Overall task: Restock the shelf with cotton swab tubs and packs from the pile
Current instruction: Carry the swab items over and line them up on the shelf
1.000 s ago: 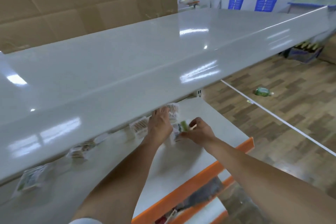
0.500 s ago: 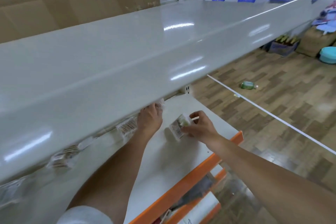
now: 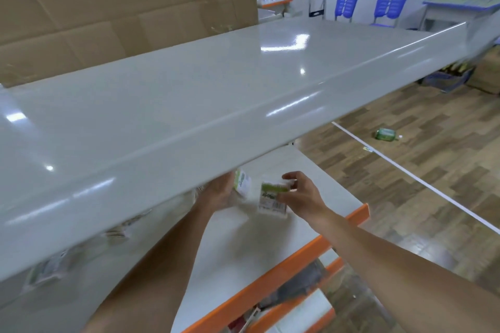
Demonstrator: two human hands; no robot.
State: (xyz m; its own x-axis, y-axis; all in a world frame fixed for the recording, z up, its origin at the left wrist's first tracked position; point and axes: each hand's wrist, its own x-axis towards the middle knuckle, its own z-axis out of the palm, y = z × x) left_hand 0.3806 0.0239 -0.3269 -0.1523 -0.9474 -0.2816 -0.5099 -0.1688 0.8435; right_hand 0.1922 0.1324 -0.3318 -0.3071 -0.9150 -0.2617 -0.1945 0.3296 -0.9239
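1. At the far left, under the front lip of the glossy grey upper shelf (image 3: 205, 94), you can make out blurred cotton swab packs (image 3: 46, 270) lying in a row along the back of the lower shelf (image 3: 224, 249); another blurred pack (image 3: 116, 232) lies a little further right.
2. Behind the upper shelf stands a large sheet of brown cardboard (image 3: 116, 5), filling the upper left of the view.
3. Your left hand (image 3: 219, 192) reaches in under the upper shelf; its fingertips are hidden by the shelf lip, so you cannot tell whether it is gripping anything. A white pack with a green mark (image 3: 241, 182) sits right against it, partly under the lip.
4. Just to the right, your right hand (image 3: 303, 194) pinches a cotton swab pack (image 3: 272, 199) by its top edge, thumb and fingers closed on it. The pack has a green band and a barcode at the bottom, and it is held above the lower shelf surface, near the pack by your left hand but apart from it.
5. The lower shelf has an orange front edge (image 3: 305, 249), with another orange-edged level (image 3: 295, 303) below it.
6. On the right, the wooden floor (image 3: 405, 224) carries a white strip (image 3: 422, 184) and a green bottle (image 3: 385, 134) lying on its side.
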